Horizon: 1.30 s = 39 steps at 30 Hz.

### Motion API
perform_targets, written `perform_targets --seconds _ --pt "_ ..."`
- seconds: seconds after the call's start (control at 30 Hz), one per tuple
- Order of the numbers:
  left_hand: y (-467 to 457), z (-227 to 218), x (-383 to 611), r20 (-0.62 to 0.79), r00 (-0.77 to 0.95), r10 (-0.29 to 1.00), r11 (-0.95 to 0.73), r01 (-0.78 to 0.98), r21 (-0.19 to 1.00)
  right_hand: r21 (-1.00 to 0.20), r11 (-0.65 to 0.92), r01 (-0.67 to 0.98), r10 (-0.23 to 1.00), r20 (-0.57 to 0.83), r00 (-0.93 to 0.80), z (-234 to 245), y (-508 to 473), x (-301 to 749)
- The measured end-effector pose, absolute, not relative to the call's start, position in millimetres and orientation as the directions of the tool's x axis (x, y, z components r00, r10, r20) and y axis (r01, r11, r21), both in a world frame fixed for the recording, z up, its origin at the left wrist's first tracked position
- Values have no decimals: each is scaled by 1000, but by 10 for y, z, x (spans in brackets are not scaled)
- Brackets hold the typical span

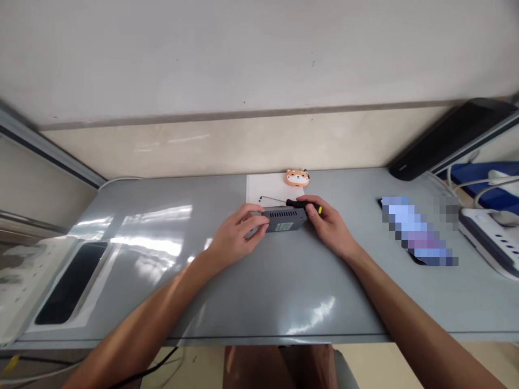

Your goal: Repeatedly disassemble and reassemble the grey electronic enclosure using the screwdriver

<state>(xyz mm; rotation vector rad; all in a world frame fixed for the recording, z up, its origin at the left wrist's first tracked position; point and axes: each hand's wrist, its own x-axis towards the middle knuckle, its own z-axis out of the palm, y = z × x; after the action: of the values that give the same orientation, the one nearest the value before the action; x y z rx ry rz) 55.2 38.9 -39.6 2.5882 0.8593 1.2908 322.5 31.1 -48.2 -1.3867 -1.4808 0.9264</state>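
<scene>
A small dark grey metal box with vent slots [284, 219] stands on its edge in the middle of the grey desk [259, 281]. My left hand [239, 232] grips its left end with curled fingers. My right hand [329, 224] holds its right end. A thin screwdriver with a black handle and yellow cap [302, 204] lies just behind the box, by my right fingers. A white sheet of paper [267, 189] lies behind the box.
A small orange animal-shaped figure [297, 177] sits at the paper's far edge. A blurred flat object [417, 232] lies to the right. A white power strip [486, 237] with cables and a black bar [450, 138] stand at far right. A black panel [68, 283] lies at left.
</scene>
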Motion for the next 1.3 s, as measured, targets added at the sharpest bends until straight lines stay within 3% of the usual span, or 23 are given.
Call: perform_targets --seconds 0.37,1.3 --pt "408 -416 534 710 492 504 -845 449 288 -932 80 352 995 97 30 -498 296 3233" --pt "411 -393 532 683 492 540 -825 471 313 -957 58 284 985 102 141 -479 286 3240"
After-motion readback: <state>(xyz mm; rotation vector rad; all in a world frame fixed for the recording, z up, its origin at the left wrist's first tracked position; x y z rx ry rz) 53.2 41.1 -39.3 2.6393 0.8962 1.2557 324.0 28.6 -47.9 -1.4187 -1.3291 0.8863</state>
